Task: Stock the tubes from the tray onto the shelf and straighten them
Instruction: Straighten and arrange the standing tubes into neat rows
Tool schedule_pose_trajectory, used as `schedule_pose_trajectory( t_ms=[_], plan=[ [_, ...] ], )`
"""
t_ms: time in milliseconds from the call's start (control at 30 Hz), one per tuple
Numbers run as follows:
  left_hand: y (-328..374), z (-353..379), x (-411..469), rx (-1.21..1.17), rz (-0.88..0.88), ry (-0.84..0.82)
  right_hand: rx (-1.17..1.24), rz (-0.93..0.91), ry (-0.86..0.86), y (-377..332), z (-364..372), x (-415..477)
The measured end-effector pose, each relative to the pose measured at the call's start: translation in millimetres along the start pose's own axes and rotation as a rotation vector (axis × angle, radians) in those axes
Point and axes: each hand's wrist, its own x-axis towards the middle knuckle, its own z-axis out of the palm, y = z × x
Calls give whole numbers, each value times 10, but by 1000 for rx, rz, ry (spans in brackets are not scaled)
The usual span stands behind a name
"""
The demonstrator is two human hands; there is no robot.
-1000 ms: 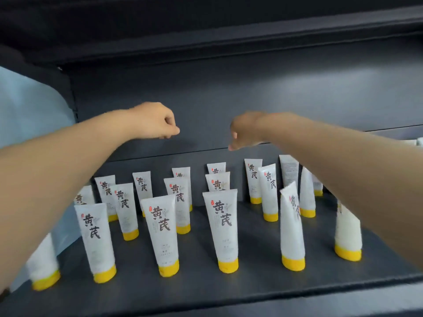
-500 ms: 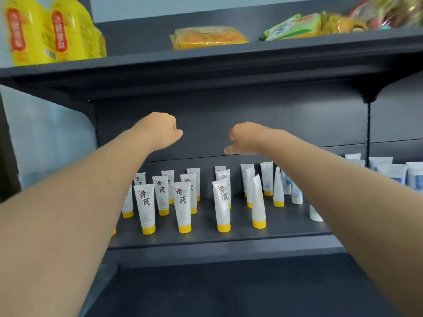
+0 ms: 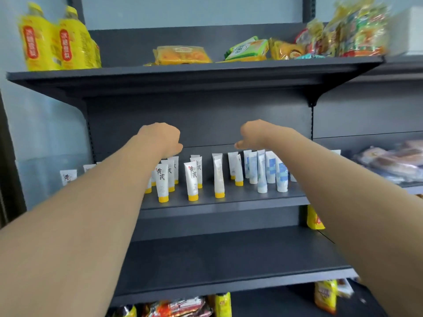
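Observation:
Several white tubes with yellow caps (image 3: 191, 180) stand cap-down on the dark grey shelf (image 3: 224, 200), and white-and-blue tubes (image 3: 262, 172) stand to their right. My left hand (image 3: 163, 138) hovers above the yellow-capped tubes with its fingers curled and nothing in it. My right hand (image 3: 254, 133) hovers above the middle of the row, fingers curled under, also holding nothing. Both forearms reach forward and hide some tubes at the left and right. No tray is in view.
The shelf above (image 3: 183, 72) carries yellow bottles (image 3: 57, 40) and snack packets (image 3: 180, 54). A bare dark shelf (image 3: 229, 264) lies below the tubes. Yellow packets (image 3: 314, 219) sit at its right end, more packets (image 3: 178, 308) lower down, and wrapped goods (image 3: 389, 160) on the neighbouring shelf.
The view has pulled back and up from the tube shelf, bringing upper and lower shelves into sight. Both hands stay curled and empty above the tubes.

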Motion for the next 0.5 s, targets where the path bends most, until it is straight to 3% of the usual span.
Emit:
schedule_pose_trajectory(
  t_ms=[100,500],
  plan=[
    [184,-152,-279,100,23,12,-7,2,0,99,-136,-333],
    [798,-800,-649,-133,6,189,-41,-8,100,862,-580,-1072]
  ],
)
